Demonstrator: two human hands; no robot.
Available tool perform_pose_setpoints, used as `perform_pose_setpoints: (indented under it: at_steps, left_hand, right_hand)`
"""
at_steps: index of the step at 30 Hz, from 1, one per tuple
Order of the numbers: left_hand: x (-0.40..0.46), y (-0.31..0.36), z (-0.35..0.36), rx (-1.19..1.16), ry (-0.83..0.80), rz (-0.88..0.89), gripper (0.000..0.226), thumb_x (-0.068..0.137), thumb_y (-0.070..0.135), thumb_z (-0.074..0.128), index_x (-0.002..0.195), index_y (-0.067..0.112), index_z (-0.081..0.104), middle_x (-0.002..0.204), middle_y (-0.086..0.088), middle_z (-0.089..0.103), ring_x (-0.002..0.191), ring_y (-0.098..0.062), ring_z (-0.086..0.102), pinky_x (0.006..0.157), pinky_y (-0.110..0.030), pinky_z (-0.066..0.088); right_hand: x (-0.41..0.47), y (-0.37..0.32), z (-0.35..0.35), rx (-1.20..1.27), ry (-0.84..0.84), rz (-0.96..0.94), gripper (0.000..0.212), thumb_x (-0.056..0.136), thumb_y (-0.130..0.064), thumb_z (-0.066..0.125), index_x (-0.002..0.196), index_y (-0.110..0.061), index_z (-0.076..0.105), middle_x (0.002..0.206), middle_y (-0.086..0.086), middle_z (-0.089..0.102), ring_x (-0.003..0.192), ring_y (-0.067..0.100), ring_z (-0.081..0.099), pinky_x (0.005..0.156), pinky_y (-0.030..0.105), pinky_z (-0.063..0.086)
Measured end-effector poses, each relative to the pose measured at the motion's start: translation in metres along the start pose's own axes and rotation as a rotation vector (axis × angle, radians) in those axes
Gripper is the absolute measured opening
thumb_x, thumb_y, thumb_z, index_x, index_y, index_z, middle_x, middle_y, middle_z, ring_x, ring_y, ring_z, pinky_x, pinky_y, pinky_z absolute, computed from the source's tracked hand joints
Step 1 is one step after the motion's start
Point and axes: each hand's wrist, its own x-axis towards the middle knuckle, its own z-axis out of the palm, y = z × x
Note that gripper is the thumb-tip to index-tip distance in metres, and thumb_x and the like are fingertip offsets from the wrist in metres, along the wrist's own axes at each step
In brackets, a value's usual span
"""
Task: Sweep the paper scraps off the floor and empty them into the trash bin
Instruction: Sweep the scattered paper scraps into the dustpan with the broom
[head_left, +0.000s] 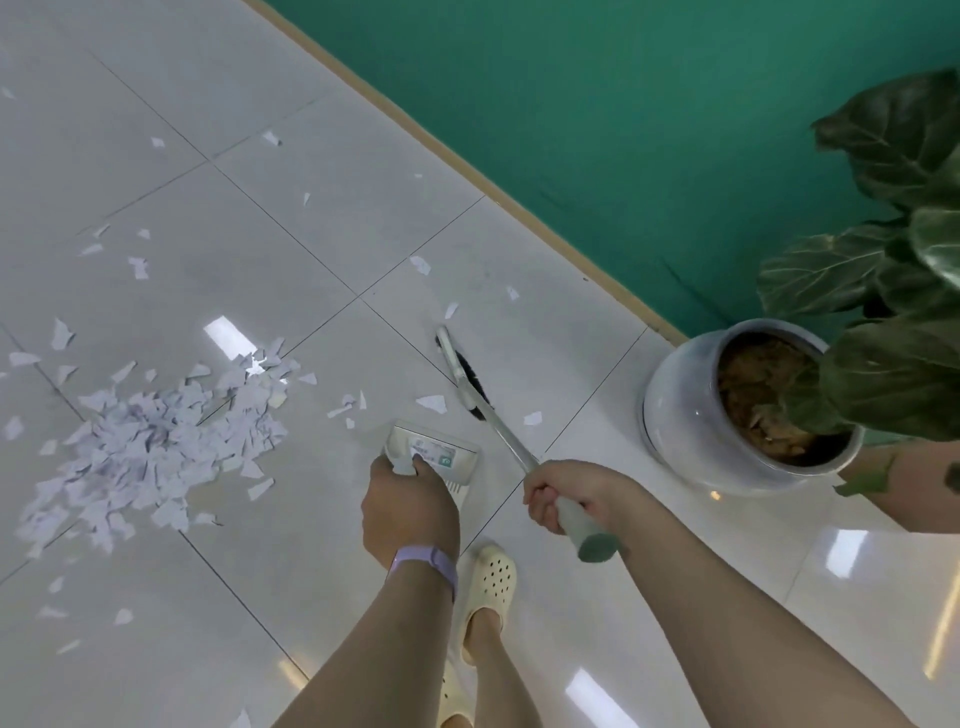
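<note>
**Broom and dustpan held beside the scrap pile**

The broom (470, 382) handle is gripped by the right hand (566, 493); the dustpan (434, 452) is grasped by the left hand (408, 506). A potted plant (748, 405) is seen right of the right hand. The paper scraps (150, 441) are heaped on the floor (311, 234), left of the left hand.

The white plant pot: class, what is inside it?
Inside the white plant pot lies brown soil, with a leafy plant growing from it. Leaves cover the soil's right side, so that part cannot be seen.
</note>
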Motion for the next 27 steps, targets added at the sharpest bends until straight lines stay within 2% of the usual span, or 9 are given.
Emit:
perform_pose_setpoints:
  at_steps: [2,4,6,10,12,15,19,22,27]
  left_hand:
    - [0.001,-0.006,-0.006,0.005,-0.013,0.002,0.027,0.100,0.032,0.051,0.114,0.012,0.062,0.090,-0.008,0.070,0.079,-0.029,0.062,0.080,-0.037,0.050]
    - [0.007,-0.011,-0.014,0.019,-0.005,0.021,0.036,0.099,0.033,0.052,0.126,0.010,0.062,0.107,-0.013,0.071,0.096,-0.036,0.065,0.088,-0.039,0.051]
    - [0.012,-0.013,-0.020,0.035,-0.002,0.035,0.043,0.099,0.031,0.055,0.136,0.009,0.058,0.119,-0.016,0.069,0.109,-0.039,0.062,0.088,-0.037,0.047]
    - [0.015,-0.017,-0.018,0.089,-0.052,0.111,0.041,0.097,0.032,0.056,0.132,0.011,0.061,0.108,-0.014,0.072,0.101,-0.038,0.064,0.079,-0.035,0.046]
    - [0.016,-0.017,-0.019,0.130,-0.073,0.155,0.041,0.097,0.031,0.056,0.131,0.010,0.061,0.099,-0.012,0.073,0.093,-0.036,0.065,0.077,-0.034,0.049]
    - [0.020,-0.019,-0.026,0.194,-0.099,0.223,0.047,0.096,0.032,0.059,0.137,0.010,0.058,0.108,-0.015,0.073,0.101,-0.037,0.065,0.083,-0.037,0.050]
    - [0.029,-0.027,-0.038,0.296,-0.163,0.378,0.032,0.093,0.036,0.062,0.115,0.013,0.068,0.091,-0.008,0.074,0.086,-0.034,0.066,0.077,-0.038,0.056]
    - [0.031,-0.033,-0.048,0.350,-0.177,0.427,0.027,0.092,0.035,0.065,0.111,0.016,0.067,0.089,-0.008,0.073,0.082,-0.034,0.066,0.071,-0.034,0.053]
    - [0.022,-0.036,-0.049,0.379,-0.177,0.463,0.013,0.092,0.032,0.064,0.098,0.021,0.066,0.075,-0.001,0.066,0.075,-0.032,0.062,0.063,-0.031,0.045]
  right_hand:
    - [-0.004,-0.004,-0.010,0.048,-0.050,-0.007,0.022,0.086,0.002,0.048,0.074,-0.015,0.041,0.056,-0.004,0.036,0.035,0.003,0.034,0.031,0.015,0.033]
    - [-0.016,-0.001,-0.021,0.110,-0.082,-0.032,0.026,0.085,0.000,0.051,0.069,-0.016,0.040,0.057,-0.007,0.034,0.035,0.002,0.032,0.031,0.013,0.032]
    - [-0.033,0.013,-0.034,0.223,-0.145,-0.054,0.027,0.080,0.001,0.058,0.067,-0.017,0.042,0.059,-0.009,0.032,0.035,0.002,0.032,0.031,0.013,0.031]
    - [-0.070,0.065,-0.059,0.465,-0.265,-0.082,0.025,0.065,0.005,0.067,0.064,-0.015,0.053,0.058,-0.008,0.030,0.032,0.003,0.030,0.025,0.017,0.028]
    - [-0.084,0.087,-0.067,0.460,-0.176,-0.121,0.022,0.074,0.006,0.059,0.070,-0.015,0.054,0.057,-0.006,0.031,0.031,0.004,0.027,0.024,0.017,0.023]
    - [-0.091,0.102,-0.078,0.427,-0.028,-0.175,0.027,0.089,0.002,0.044,0.072,-0.018,0.045,0.056,-0.004,0.031,0.030,0.004,0.025,0.025,0.016,0.020]
    - [-0.078,0.095,-0.091,0.317,0.179,-0.190,0.033,0.087,0.005,0.047,0.066,-0.018,0.036,0.057,-0.001,0.031,0.033,0.007,0.026,0.028,0.016,0.023]
    - [-0.064,0.090,-0.093,0.189,0.333,-0.220,0.026,0.084,0.006,0.049,0.068,-0.013,0.041,0.049,0.003,0.034,0.033,0.013,0.029,0.033,0.016,0.029]
    - [-0.037,0.095,-0.080,0.236,0.357,-0.160,0.018,0.085,0.008,0.043,0.079,-0.008,0.042,0.043,0.001,0.037,0.029,0.011,0.036,0.035,0.015,0.035]
